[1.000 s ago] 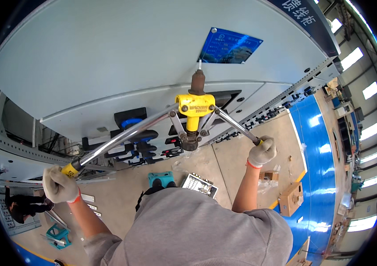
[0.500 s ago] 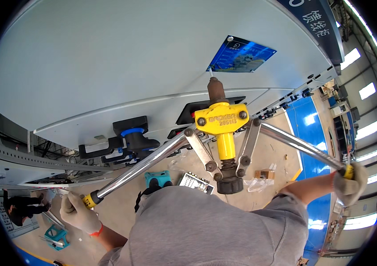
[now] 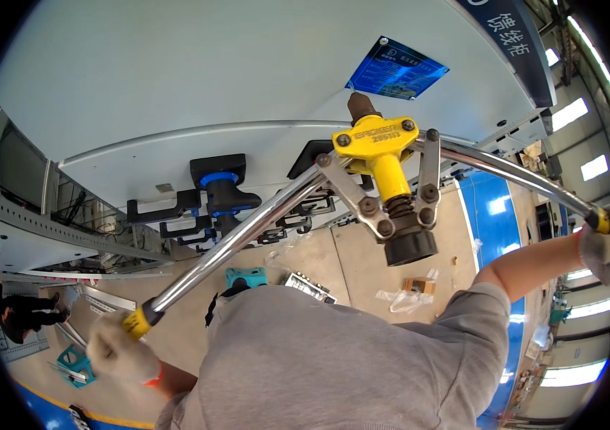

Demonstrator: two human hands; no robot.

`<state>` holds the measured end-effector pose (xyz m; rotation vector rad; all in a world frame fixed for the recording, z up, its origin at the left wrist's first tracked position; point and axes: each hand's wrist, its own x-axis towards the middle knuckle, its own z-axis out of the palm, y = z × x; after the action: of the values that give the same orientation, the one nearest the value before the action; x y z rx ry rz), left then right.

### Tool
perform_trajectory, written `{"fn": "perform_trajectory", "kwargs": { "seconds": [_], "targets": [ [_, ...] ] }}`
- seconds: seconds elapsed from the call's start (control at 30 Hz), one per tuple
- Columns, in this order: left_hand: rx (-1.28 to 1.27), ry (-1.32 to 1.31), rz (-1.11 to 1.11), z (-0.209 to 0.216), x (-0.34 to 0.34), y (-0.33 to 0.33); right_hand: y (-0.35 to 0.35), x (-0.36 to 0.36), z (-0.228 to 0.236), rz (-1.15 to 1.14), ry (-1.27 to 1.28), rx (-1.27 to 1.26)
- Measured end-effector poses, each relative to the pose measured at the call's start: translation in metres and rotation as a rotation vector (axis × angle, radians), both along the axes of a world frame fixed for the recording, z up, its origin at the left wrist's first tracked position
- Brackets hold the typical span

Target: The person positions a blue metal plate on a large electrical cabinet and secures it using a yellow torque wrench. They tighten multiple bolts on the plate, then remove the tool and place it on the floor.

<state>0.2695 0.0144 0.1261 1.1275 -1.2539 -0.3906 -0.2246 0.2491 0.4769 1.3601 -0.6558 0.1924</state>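
Note:
A two-handled lever riveter [image 3: 391,175] with a yellow head, chrome arms and a black end cap is held up before a pale grey cabinet panel [image 3: 176,79]. Its brown nose, with a thin silver pin at the tip, meets the lower left corner of a blue plate [image 3: 398,68] on that panel. A round fastener shows at the plate's upper left corner. My left hand [image 3: 120,347], in a pale glove, is closed round the yellow-banded left grip. Far to the right, my gloved right hand [image 3: 601,251] grasps the other grip. Both arms of the tool are spread wide.
Black handles and blue-ringed mechanisms [image 3: 219,188] jut from the cabinet below the panel. On the floor are a teal stool [image 3: 245,276], a tray of small parts [image 3: 308,287] and a cardboard box [image 3: 418,285]. Another person [image 3: 29,312] is at the far left.
The riveter has tilted, its end cap swinging right and up, while its nose stays by the plate's corner. My right hand has moved up and outward; my left hand shifted slightly left.

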Motion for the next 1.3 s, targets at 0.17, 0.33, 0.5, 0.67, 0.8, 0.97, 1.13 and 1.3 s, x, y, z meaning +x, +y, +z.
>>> {"fn": "perform_trajectory", "kwargs": {
  "seconds": [0.17, 0.33, 0.5, 0.67, 0.8, 0.97, 1.13, 1.3],
  "targets": [
    [-0.465, -0.173, 0.117, 0.058, 0.037, -0.019, 0.010, -0.025, -0.062, -0.038, -0.340, -0.096],
    [-0.719, -0.475, 0.395, 0.072, 0.052, -0.050, 0.015, -0.043, -0.083, 0.061, -0.271, -0.115],
    [-0.512, -0.037, 0.133, 0.085, 0.052, -0.048, 0.019, -0.026, -0.097, 0.003, -0.315, -0.140],
    [-0.634, -0.157, 0.133, 0.097, 0.028, -0.030, 0.028, -0.018, -0.116, -0.107, -0.380, -0.175],
    [-0.760, -0.225, 0.204, 0.101, 0.043, -0.014, 0.039, -0.019, -0.133, -0.087, -0.464, -0.219],
    [-0.801, -0.320, 0.161, 0.097, 0.054, -0.007, 0.035, -0.019, -0.140, -0.121, -0.415, -0.183],
    [-0.943, -0.357, 0.198, 0.096, 0.055, -0.009, 0.037, -0.027, -0.140, -0.056, -0.352, -0.205],
    [-1.089, -0.334, 0.261, 0.106, 0.042, -0.014, 0.051, -0.029, -0.142, -0.038, -0.353, -0.282]
  ]
}}
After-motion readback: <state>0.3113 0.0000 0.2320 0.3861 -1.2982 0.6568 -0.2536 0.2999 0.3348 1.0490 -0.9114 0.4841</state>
